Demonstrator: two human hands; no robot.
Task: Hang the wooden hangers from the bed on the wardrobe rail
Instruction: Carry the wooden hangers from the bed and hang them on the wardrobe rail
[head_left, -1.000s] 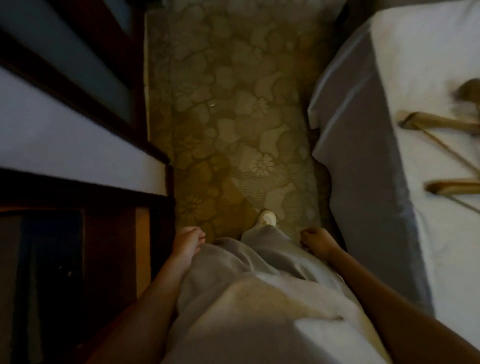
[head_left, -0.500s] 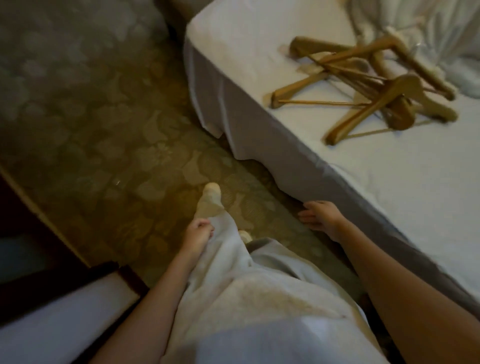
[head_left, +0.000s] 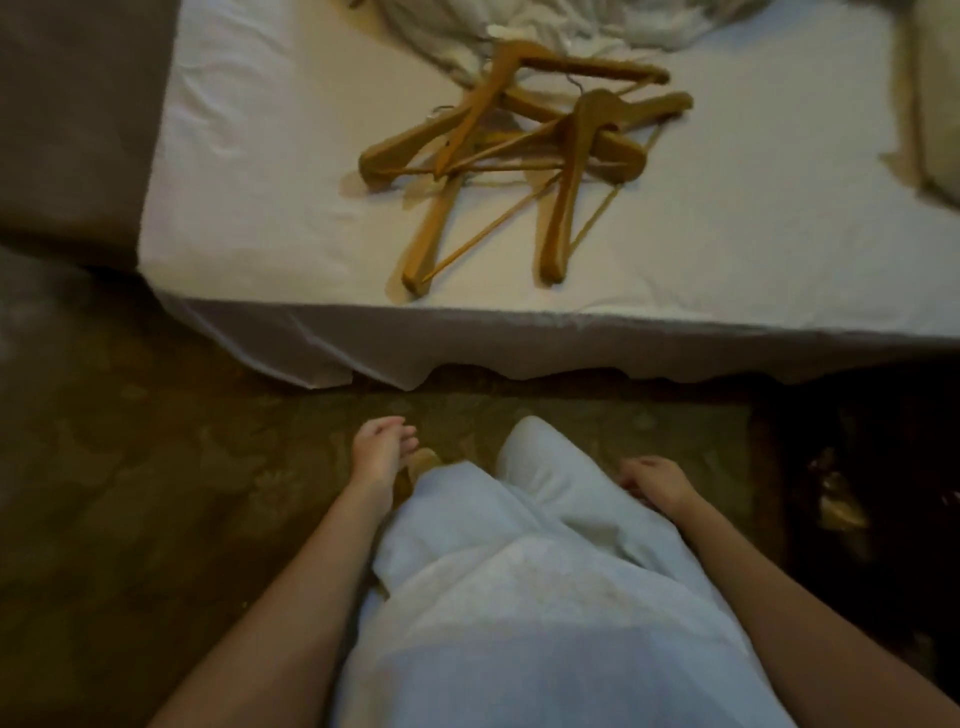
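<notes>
Several wooden hangers lie in a tangled pile on the white bed, straight ahead of me near its front edge. My left hand hangs low beside my leg, fingers loosely curled and holding nothing. My right hand rests against my light trousers, fingers bent and holding nothing. Both hands are well below and short of the pile. The wardrobe rail is out of view.
A patterned brown carpet lies between me and the bed. Crumpled white bedding sits behind the hangers. A pillow lies at the right edge. A dark object stands at the lower right.
The view has swung from the wardrobe and floor round to face the bed square on. The hanger pile has come to the centre. Both hands stay low at my sides.
</notes>
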